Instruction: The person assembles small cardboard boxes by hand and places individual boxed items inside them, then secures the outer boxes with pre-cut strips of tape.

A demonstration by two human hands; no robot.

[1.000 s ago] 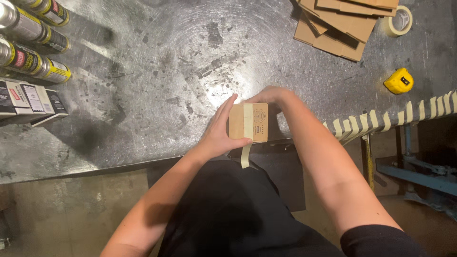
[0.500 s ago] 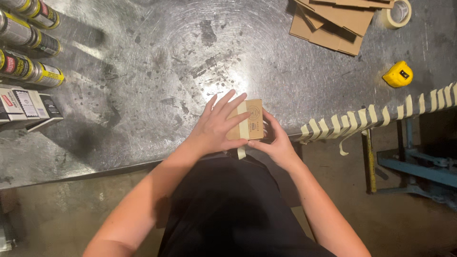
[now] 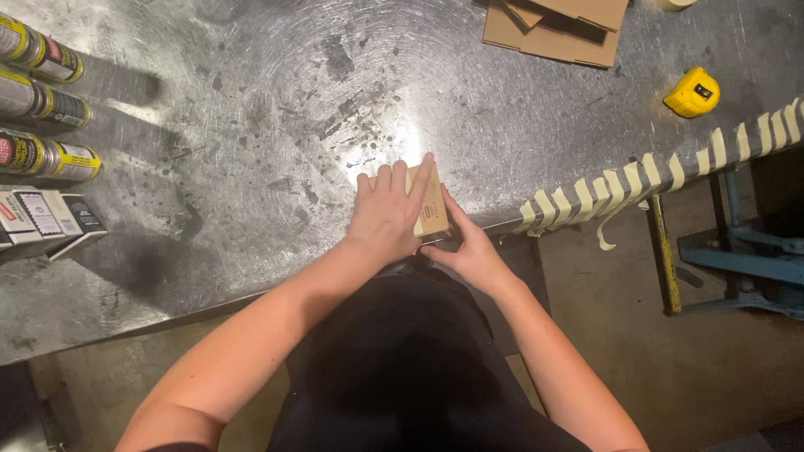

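My left hand [image 3: 387, 213] lay flat on top of the small cardboard box [image 3: 431, 209], fingers spread and pressing it down rather than gripping it. My right hand [image 3: 471, 251] came up against its near side, thumb and fingers cupped along the lower edge, touching it; whether they truly pinched the board I could not tell. The box sat on the near edge of the table [image 3: 276, 125], right in front of me.

It looked light and probably hollow, plain brown card, stiff at the corners but likely to dent if squeezed on the flat faces. I judged the edges and corners the best place to hold it, since smooth card could slide on bare metal.

The table was scratched, stained steel with a bright glare just beyond the box. Strips of pale tape [image 3: 662, 172] hung in a row off its right edge. A yellow tape measure [image 3: 692, 91] lay well apart to the right, flattened cardboard pieces [image 3: 557, 29] at the far end, spray cans [image 3: 46, 109] and small printed cartons [image 3: 46, 219] to the left. Below ran a concrete floor [image 3: 670, 368] and a blue metal frame [image 3: 737, 259].
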